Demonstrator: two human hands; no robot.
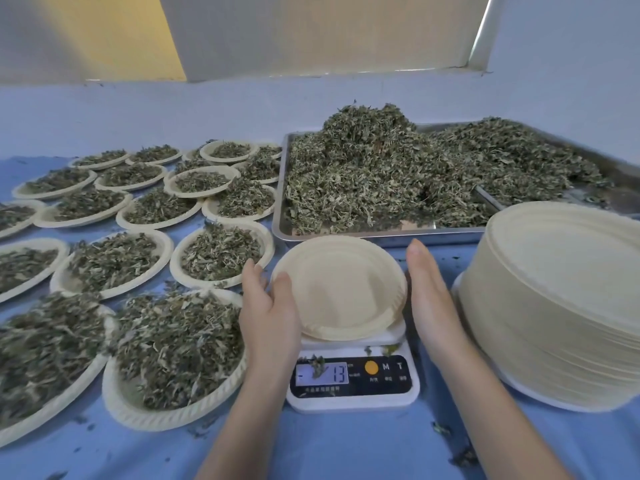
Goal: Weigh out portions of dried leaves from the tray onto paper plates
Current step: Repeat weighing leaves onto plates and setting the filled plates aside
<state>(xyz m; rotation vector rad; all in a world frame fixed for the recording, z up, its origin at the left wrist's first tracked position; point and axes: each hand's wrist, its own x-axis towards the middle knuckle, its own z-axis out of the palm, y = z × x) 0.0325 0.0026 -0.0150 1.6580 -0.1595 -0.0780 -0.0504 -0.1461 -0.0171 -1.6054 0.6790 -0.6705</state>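
An empty cream paper plate (pixel 341 289) rests tilted on a white digital scale (pixel 353 393) whose display reads 13. My left hand (pixel 270 306) grips the plate's left rim, thumb on top. My right hand (pixel 429 299) is flat and open, fingers straight, just off the plate's right edge. Behind the scale a metal tray (pixel 381 237) holds a big heap of dried leaves (pixel 398 171).
Several paper plates filled with leaves (pixel 180 344) cover the blue tablecloth to the left. A tall stack of empty plates (pixel 561 306) stands at the right. A metal scoop (pixel 488 199) lies in the tray. Leaf bits litter the cloth and scale. A wall is behind.
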